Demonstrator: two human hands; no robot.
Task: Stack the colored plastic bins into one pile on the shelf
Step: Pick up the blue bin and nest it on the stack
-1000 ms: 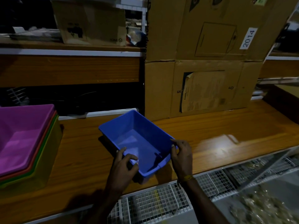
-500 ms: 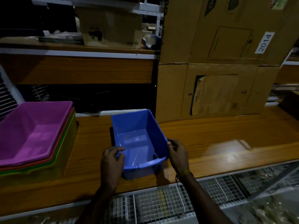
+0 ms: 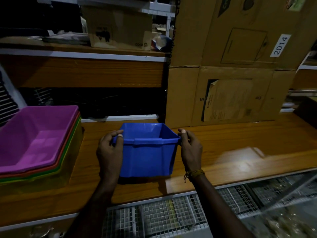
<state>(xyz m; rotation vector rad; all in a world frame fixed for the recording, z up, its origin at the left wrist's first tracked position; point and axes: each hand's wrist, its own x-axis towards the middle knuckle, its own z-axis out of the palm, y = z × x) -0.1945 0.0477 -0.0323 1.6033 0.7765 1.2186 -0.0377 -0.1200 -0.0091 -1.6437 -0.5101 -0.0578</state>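
Blue bin (image 3: 148,157) sits on the wooden shelf (image 3: 214,162), near its front edge, right of the bin pile (image 3: 36,145) (purple on top) and well apart from it. Left hand (image 3: 109,150) clamped on blue bin's left rim; right hand (image 3: 191,148) clamped on its right rim. Cardboard boxes (image 3: 231,93) stand behind the bin, to its right.

Bin (image 3: 147,155) on shelf (image 3: 223,152), centre; nested bin stack (image 3: 37,143) to its left; cardboard boxes (image 3: 231,93) behind, right.
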